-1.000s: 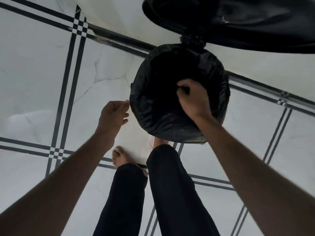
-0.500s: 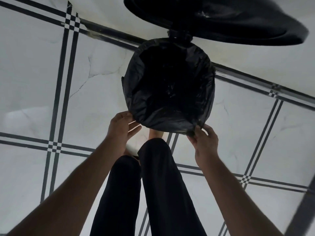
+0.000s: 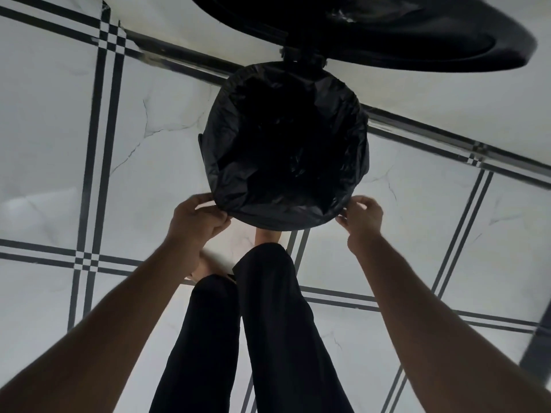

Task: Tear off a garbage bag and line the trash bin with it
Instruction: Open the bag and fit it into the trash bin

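- On the tiled floor (image 3: 59, 138), just ahead of the person's feet, I see the round trash bin (image 3: 205, 144) standing upright with its lid (image 3: 417, 40) swung up and open at the far side.
- The black garbage bag (image 3: 286, 150) sits inside the bin; its edge is folded out over the rim and covers the outer wall all round the part I can see.
- Left hand (image 3: 195, 219): placed at the near-left of the rim. The fingers (image 3: 219, 220) are curled in and pinch the folded bag edge against the thumb; I read this hand as closed on the plastic.
- Right hand (image 3: 362, 216): placed at the near-right of the rim, opposite the left. The fingertips (image 3: 343, 217) are bunched together on the bag edge; the grip is likewise closed on the plastic, not spread.
- Both forearms reach forward and down from the lower corners of the view, one to each side of the bin.
- The person's legs, in dark trousers (image 3: 268, 323), stand between the arms; one bare foot (image 3: 267, 234) shows just beneath the near edge of the bin.
- The interior of the bag is too dark for me to read its depth.
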